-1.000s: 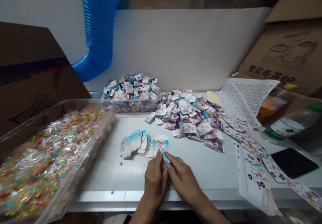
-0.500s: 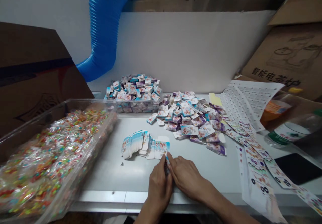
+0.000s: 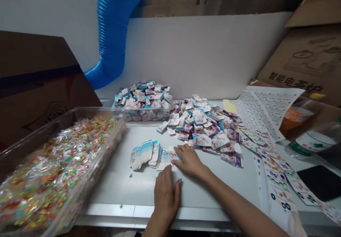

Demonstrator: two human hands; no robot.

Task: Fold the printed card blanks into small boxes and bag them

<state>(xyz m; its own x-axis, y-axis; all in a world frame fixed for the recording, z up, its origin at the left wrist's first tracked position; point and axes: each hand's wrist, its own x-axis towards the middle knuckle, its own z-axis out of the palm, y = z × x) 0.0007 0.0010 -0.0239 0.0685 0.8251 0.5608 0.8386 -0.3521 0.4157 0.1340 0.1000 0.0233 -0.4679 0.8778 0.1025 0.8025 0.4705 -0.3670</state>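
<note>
Flattened small printed cartons [image 3: 144, 152], white and blue, lie fanned in an overlapping row on the table. My right hand [image 3: 189, 161] rests on the right end of this row, fingers stretched and thumb apart, touching the end carton [image 3: 173, 155] and partly covering it. My left hand [image 3: 165, 190] is just in front of the row, fingers extended and thumb spread, with nothing seen in it. Behind my right hand spreads a loose pile of small folded boxes [image 3: 202, 123] in white, blue and purple.
At left stands a clear plastic tub [image 3: 117, 134] of wrapped colourful pieces. A clear bin [image 3: 146, 115] heaped with small boxes is at the back. To the right lie printed sheets [image 3: 269, 105], a dark flat object [image 3: 319, 182] and a plastic bottle [image 3: 306, 144].
My hands were together around a small carton at the row's right end; now they are apart. My right hand has moved forward onto the end carton, and the small carton is no longer between them.
</note>
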